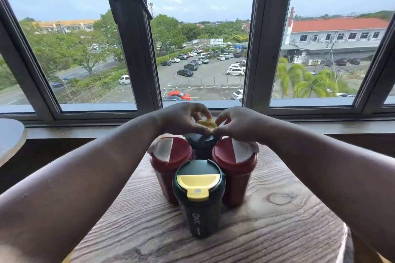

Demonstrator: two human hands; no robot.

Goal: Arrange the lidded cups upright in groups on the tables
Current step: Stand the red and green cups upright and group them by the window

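One head-worn wide-angle view, looking forward and slightly down from close above the table [277, 230]; it faces the window [201, 49] straight ahead; only this view is given.

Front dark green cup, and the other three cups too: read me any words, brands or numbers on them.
"OKK", or close to it, printed vertically on the front dark green cup.
A small mark below that: too small to read.
Two red cups and back dark cup: no text visible.
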